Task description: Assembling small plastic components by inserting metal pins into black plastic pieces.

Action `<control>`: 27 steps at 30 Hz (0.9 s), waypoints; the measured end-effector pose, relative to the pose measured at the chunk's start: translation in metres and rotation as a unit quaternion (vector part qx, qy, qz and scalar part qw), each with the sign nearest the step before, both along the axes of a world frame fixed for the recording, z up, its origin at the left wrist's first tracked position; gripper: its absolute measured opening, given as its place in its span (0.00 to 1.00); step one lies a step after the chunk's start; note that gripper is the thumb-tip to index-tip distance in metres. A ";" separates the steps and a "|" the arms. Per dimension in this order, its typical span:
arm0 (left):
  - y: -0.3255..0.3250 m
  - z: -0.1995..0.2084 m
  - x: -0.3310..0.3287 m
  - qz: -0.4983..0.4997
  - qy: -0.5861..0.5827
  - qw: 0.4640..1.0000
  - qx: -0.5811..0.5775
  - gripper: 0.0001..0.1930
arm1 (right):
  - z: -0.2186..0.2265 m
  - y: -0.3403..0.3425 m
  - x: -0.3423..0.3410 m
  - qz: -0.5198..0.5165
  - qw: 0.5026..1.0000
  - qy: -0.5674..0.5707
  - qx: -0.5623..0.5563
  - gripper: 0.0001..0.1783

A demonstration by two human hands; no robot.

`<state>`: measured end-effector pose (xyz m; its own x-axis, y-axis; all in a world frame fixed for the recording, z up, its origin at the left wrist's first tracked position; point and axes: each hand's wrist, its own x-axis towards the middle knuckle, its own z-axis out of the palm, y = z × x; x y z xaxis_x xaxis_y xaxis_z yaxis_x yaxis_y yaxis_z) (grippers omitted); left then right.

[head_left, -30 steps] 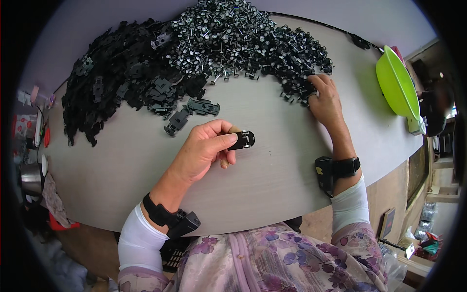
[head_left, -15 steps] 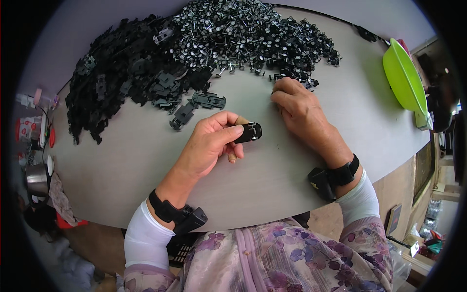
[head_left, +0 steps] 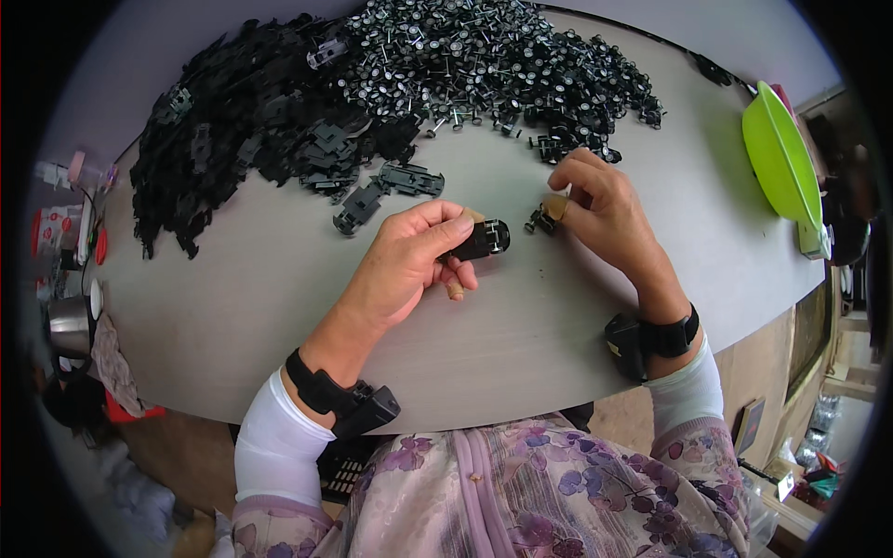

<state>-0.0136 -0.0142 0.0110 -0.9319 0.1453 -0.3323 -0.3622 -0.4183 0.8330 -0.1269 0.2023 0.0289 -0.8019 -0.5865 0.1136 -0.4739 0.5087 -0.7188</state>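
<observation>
Right hand (head_left: 605, 212) drawn in from wheel pile (head_left: 493, 70) at 12 o'clock, now pinching wheels (head_left: 542, 221); left hand (head_left: 405, 256), at its 9 o'clock, grips black chassis (head_left: 480, 244).

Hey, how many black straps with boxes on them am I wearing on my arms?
2: one strap on the forearm behind your left hand, another behind your right hand. Neither is hidden.

A lime-green basin (head_left: 783, 160) tilts well right of the right hand (head_left: 609, 214); a steel vessel (head_left: 71, 325) and crumpled cloth (head_left: 115, 365) sit far left of the left hand (head_left: 405, 256).
</observation>
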 end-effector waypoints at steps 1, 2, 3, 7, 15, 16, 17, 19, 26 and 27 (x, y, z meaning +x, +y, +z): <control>0.001 0.002 0.000 0.008 -0.003 1.000 0.012 0.14 | 0.004 0.003 0.003 0.044 0.999 0.002 0.011 0.08; 0.001 0.003 0.001 0.016 -0.007 1.000 0.024 0.16 | 0.003 0.003 0.007 0.048 0.999 0.001 0.010 0.08; 0.000 0.003 0.000 0.018 -0.008 1.000 0.023 0.16 | 0.001 0.003 0.010 0.083 0.995 0.046 0.030 0.08; 0.001 0.002 -0.001 0.008 -0.013 0.999 0.038 0.19 | -0.002 -0.001 0.013 0.111 0.990 0.089 0.010 0.10; -0.002 -0.005 0.000 -0.028 -0.039 0.990 0.133 0.18 | -0.004 -0.024 0.046 0.186 0.966 0.146 -0.109 0.12; -0.001 -0.005 0.000 -0.033 -0.041 0.990 0.128 0.17 | -0.004 -0.025 0.045 0.176 0.966 0.146 -0.124 0.12; 0.000 -0.006 0.000 -0.038 -0.043 0.991 0.123 0.16 | -0.004 -0.025 0.045 0.165 0.965 0.146 -0.139 0.12; -0.001 -0.007 0.001 -0.044 -0.034 0.991 0.123 0.14 | -0.004 -0.023 0.045 0.172 0.965 0.148 -0.133 0.12; 0.000 -0.008 0.002 -0.043 -0.023 0.993 0.112 0.10 | 0.000 -0.022 0.049 0.183 0.967 0.147 -0.095 0.11; 0.000 -0.008 0.002 -0.043 -0.024 0.992 0.112 0.10 | 0.001 -0.022 0.049 0.182 0.968 0.147 -0.096 0.11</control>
<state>-0.0116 -0.0138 0.0028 -0.8970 0.2984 -0.3262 -0.4412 -0.5572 0.7035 -0.0781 0.1805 0.0296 -0.4624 -0.7703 0.4391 -0.7946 0.1403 -0.5906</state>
